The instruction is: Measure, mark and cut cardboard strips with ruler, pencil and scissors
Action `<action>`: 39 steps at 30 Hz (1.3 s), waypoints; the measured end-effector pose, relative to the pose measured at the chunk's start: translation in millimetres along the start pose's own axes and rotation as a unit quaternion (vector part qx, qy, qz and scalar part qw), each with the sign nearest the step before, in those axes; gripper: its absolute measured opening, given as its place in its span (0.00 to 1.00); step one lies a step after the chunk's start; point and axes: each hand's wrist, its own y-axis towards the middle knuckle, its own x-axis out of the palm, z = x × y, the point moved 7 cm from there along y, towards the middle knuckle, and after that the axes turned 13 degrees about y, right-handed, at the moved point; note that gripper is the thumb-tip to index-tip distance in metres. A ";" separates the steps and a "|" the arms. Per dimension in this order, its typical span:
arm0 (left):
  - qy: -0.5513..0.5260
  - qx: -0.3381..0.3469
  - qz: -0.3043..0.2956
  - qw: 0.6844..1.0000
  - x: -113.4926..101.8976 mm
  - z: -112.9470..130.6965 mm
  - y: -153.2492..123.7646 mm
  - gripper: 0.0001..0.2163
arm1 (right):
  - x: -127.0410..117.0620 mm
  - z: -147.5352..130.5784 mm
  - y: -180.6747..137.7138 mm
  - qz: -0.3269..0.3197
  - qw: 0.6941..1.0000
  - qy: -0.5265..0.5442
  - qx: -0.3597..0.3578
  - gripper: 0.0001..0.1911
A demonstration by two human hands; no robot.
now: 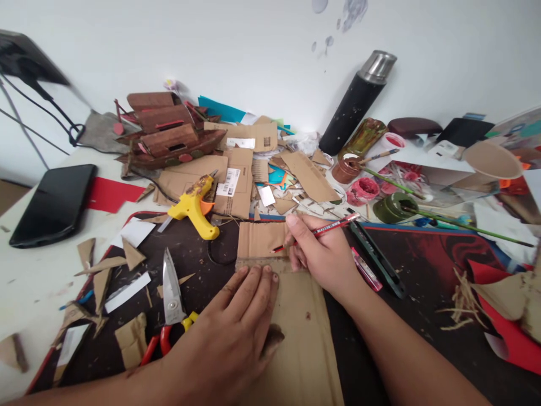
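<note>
My left hand (240, 321) lies flat, fingers stretched out, on a long piece of cardboard (308, 344) in front of me. Its fingertips press near the upper edge of that piece, which meets a lighter brown cardboard piece (257, 238). My right hand (325, 254) grips a red pencil (336, 225), its dark tip pointing left just over the lighter cardboard. The edge of my right hand rests against the long piece. Left of my left hand are scissors (173, 299) with red and yellow handles, partly covered by my forearm.
Behind lie a yellow glue gun (196, 208), a brown model ship (169, 132) and cardboard scraps (308, 175). A green cutter (376, 259) is right of my hand, near paint jars (393, 208) and a black flask (355, 104). A phone (54, 203) lies left.
</note>
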 end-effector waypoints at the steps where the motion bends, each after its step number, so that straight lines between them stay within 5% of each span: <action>1: 0.000 0.000 0.003 1.000 -0.1 -0.2 0.1 0.25 | -0.4 0.4 0.1 0.002 1.000 0.000 0.002 0.30; 29: -0.003 -0.002 0.013 1.000 -2.6 0.4 1.7 0.26 | -2.6 6.5 2.0 0.013 1.000 0.005 0.004 0.31; 39: -0.001 -0.002 0.009 1.000 -1.1 0.6 -0.4 0.26 | 16.2 -1.7 -3.3 -0.078 0.997 0.000 -0.010 0.25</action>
